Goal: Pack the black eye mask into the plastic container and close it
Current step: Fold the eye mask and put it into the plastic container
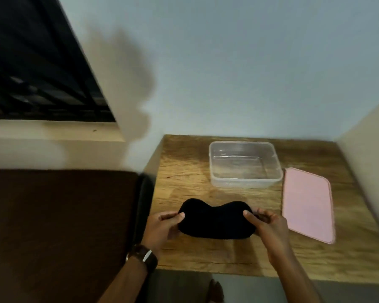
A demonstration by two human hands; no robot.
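The black eye mask (216, 219) lies spread out near the front of the wooden table (184, 176). My left hand (162, 228) grips its left end, thumb on top. My right hand (266, 226) grips its right end the same way. Behind the mask stands the clear plastic container (244, 165), open and with nothing inside. Its pink lid (307, 204) lies flat on the table to the right of the container and the mask.
A dark brown padded surface (57, 226) fills the space left of the table. A wall (368, 171) closes in the table's right side and another runs behind it. A dark barred window (37, 73) is at the upper left.
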